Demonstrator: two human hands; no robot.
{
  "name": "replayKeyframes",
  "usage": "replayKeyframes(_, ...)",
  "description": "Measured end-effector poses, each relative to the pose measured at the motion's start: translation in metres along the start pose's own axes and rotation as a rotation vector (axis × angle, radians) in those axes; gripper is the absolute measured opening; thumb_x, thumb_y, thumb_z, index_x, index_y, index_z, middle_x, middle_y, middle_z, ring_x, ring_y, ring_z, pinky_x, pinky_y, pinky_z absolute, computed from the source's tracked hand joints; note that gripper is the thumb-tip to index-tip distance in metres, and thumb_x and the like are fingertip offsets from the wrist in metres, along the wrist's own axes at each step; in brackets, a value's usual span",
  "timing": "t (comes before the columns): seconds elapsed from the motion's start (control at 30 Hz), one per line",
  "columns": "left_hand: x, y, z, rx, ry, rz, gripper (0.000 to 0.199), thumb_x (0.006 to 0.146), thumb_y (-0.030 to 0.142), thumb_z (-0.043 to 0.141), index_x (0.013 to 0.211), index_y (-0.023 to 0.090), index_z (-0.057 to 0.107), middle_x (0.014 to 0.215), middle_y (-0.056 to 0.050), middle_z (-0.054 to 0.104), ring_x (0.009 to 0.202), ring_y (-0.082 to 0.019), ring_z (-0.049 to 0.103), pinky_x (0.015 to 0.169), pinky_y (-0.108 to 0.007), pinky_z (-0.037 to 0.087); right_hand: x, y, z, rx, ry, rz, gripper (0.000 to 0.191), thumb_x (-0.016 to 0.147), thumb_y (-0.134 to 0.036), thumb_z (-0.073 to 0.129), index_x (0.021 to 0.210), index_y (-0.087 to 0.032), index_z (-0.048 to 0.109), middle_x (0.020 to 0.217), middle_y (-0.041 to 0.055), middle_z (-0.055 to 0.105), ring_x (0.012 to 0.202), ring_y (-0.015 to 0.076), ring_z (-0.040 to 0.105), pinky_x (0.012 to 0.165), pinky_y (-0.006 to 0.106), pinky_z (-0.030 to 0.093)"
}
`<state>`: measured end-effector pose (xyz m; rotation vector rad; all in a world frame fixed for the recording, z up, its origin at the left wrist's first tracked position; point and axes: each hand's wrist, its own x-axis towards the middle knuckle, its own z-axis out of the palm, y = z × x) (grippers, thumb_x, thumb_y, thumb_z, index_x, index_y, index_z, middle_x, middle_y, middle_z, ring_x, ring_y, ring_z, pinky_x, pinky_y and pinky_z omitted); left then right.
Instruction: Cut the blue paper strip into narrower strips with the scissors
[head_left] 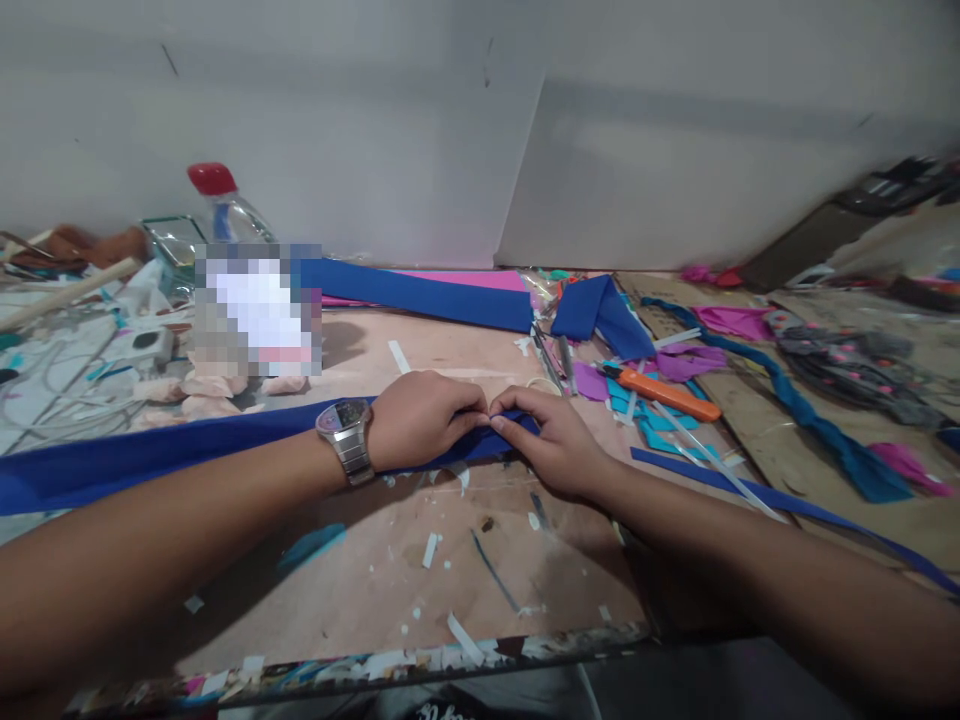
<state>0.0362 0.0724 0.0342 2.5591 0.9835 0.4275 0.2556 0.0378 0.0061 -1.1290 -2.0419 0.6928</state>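
A long blue fabric strip [225, 432] runs from the left edge of the view to the middle of the table, under both hands. My left hand [420, 420], with a metal watch [349, 440] on its wrist, is closed in a pinch on the strip's right end. Close beside it, my right hand [559, 440] pinches the same end, and the two sets of fingertips almost meet. Part of the strip is hidden beneath the hands and the left forearm. Behind them lies another blue fabric band [427, 295], with a folded blue piece [600, 315] to its right.
An orange utility knife [664, 392] lies among fabric scraps on the right. Teal fabric [810, 410] and a narrow blue strip [720, 482] stretch farther right. On the left are a red-capped bottle [229, 205], cables and crumpled scraps. A pale wall [360, 130] stands behind.
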Motion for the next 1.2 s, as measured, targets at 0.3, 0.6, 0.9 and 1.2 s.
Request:
replayKeyframes(0.3,-0.001,0.007,0.003,0.235,-0.032,0.046,0.032,0.108,0.039,0.045,0.103,0.02,0.07,0.099,-0.006,0.078,0.09,-0.021,0.072,0.066,-0.029,0.038,-0.002,0.006,0.005,0.083,-0.037,0.128,0.016,0.099,-0.031,0.056,0.094,-0.021,0.066,0.09,0.0031,0.068,0.087,0.02,0.062,0.08,0.032,0.047)
replayKeyframes(0.6,0.002,0.004,0.006,0.307,-0.098,0.039,0.029,0.108,0.04,0.045,0.107,0.02,0.065,0.099,-0.006,0.077,0.089,-0.022,0.073,0.063,-0.03,0.037,0.0,0.005,0.001,-0.046,-0.025,0.005,0.009,0.095,-0.024,0.06,0.091,-0.021,0.068,0.089,0.0043,0.07,0.087,0.0214,0.062,0.081,0.035,0.046)
replayKeyframes(0.9,0.001,0.003,0.009,0.336,-0.073,0.074,0.03,0.109,0.04,0.042,0.11,0.02,0.065,0.101,-0.006,0.078,0.09,-0.022,0.073,0.065,-0.031,0.04,0.001,0.007,0.003,0.097,-0.089,0.093,0.016,0.098,-0.028,0.055,0.093,-0.021,0.068,0.09,0.0026,0.07,0.087,0.02,0.063,0.082,0.034,0.048)
replayKeyframes(1.2,0.004,0.001,0.0,0.171,-0.13,0.013,0.027,0.107,0.038,0.046,0.109,0.021,0.067,0.107,-0.005,0.078,0.097,-0.025,0.073,0.072,-0.033,0.044,0.0,0.004,0.003,0.051,-0.022,0.104,0.01,0.091,-0.026,0.062,0.092,-0.021,0.071,0.087,0.002,0.071,0.081,0.0185,0.063,0.078,0.031,0.047)
